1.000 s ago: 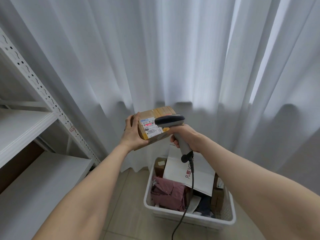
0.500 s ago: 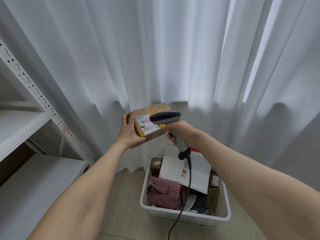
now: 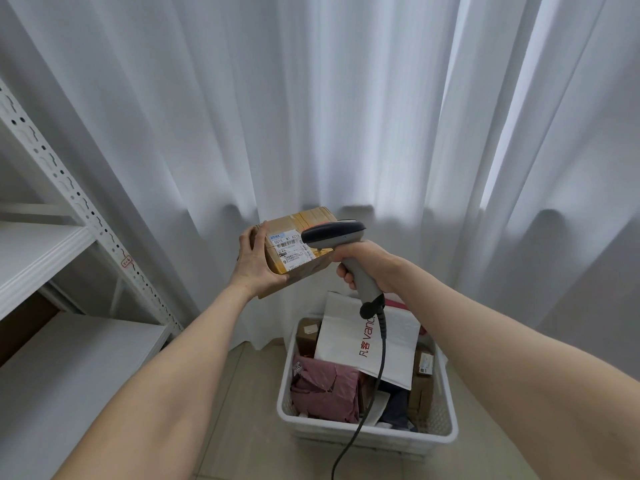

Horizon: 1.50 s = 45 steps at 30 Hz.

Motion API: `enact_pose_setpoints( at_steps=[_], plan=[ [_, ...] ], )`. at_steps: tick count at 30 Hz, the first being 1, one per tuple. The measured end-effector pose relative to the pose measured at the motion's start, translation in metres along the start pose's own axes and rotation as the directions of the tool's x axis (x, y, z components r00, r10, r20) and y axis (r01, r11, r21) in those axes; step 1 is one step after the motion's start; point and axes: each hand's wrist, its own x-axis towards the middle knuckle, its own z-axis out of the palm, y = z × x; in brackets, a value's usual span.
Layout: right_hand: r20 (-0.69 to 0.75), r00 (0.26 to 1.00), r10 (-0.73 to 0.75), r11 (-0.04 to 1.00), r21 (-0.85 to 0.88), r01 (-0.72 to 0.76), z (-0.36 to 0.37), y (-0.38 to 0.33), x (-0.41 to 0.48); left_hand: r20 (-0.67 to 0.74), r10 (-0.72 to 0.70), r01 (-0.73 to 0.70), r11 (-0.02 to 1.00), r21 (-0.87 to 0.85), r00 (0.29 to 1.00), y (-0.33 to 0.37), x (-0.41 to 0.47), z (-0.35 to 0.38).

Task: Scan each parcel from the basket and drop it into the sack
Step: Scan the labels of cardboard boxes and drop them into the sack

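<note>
My left hand (image 3: 254,263) grips a small brown cardboard parcel (image 3: 298,244) with a white shipping label, held up at chest height in front of the curtain. My right hand (image 3: 363,263) grips the handle of a grey barcode scanner (image 3: 334,233), whose dark head points at the label from the right, almost touching the parcel. The scanner's black cable hangs down across the white plastic basket (image 3: 367,433) on the floor. In the basket lie a white mailer with red print (image 3: 367,341), a pink bag parcel (image 3: 325,389) and brown boxes. No sack is in view.
White metal shelving (image 3: 52,244) stands at the left, with an upper and a lower shelf board. White curtains (image 3: 346,116) hang across the back, down to the tiled floor (image 3: 242,427).
The red scan light seen on the label one second ago is gone. Both hands with parcel and scanner have shifted slightly left and up in the view; the basket too.
</note>
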Motion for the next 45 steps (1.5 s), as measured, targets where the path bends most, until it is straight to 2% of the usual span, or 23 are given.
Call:
enact_pose_setpoints(
  at_steps=[7, 12, 18, 23, 28, 34, 37, 42, 45],
  plan=[
    [-0.002, 1.000, -0.001, 1.000, 0.010, 0.001, 0.011, 0.001, 0.004, 0.002, -0.046, 0.046, 0.998, -0.045, 0.999, -0.004, -0.005, -0.005],
    [-0.134, 0.990, 0.048, 0.982, 0.187, -0.022, 0.034, 0.016, 0.017, 0.031, -0.168, 0.171, 0.979, -0.109, 0.985, -0.017, -0.024, -0.012],
    [-0.285, 0.944, 0.165, 0.968, 0.231, -0.099, 0.073, 0.041, 0.032, 0.068, -0.351, 0.357, 0.910, -0.210, 0.934, -0.030, -0.068, -0.028],
    [-0.269, 0.947, 0.176, 0.972, 0.201, -0.124, 0.102, 0.058, 0.016, 0.052, -0.574, 0.550, 0.750, -0.367, 0.817, -0.039, -0.127, -0.051],
    [-0.182, 0.967, 0.177, 0.974, 0.172, -0.146, 0.134, 0.081, -0.030, 0.026, -0.726, 0.642, 0.590, -0.490, 0.687, -0.034, -0.214, -0.078],
    [-0.077, 0.979, 0.189, 0.975, 0.133, -0.178, 0.185, 0.107, -0.093, -0.003, -0.844, 0.694, 0.444, -0.566, 0.537, -0.029, -0.327, -0.110],
    [0.025, 0.980, 0.197, 0.972, 0.123, -0.198, 0.219, 0.115, -0.120, -0.003, -0.894, 0.724, 0.365, -0.586, 0.449, -0.033, -0.382, -0.131],
    [0.182, 0.956, 0.231, 0.963, 0.101, -0.252, 0.292, 0.128, -0.161, -0.038, -0.963, 0.765, 0.235, -0.600, 0.266, -0.048, -0.464, -0.157],
    [0.253, 0.935, 0.250, 0.957, 0.080, -0.278, 0.337, 0.141, -0.183, -0.060, -0.980, 0.761, 0.185, -0.622, 0.189, -0.060, -0.513, -0.164]
  ],
)
